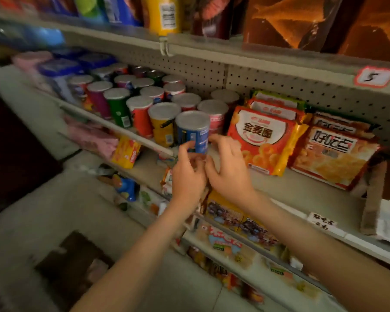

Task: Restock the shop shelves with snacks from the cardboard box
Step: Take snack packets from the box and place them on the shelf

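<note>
A small blue snack can (195, 131) with a grey lid stands at the front edge of the middle shelf (302, 190), at the right end of a row of cans. My left hand (187, 174) reaches up from below, its thumb and forefinger pinching the can's lower part. My right hand (227, 167) hovers just right of the can with fingers spread, its fingertips close to the can's side; whether they touch is unclear. On the floor at lower left lies a blurred brown cardboard box (77, 257).
Several coloured cans (142, 109) fill the shelf left of the blue one. Orange snack bags (263, 140) and cracker packs (333, 156) stand to the right. The shelf below holds packets (225, 210). The upper shelf (212, 45) overhangs closely.
</note>
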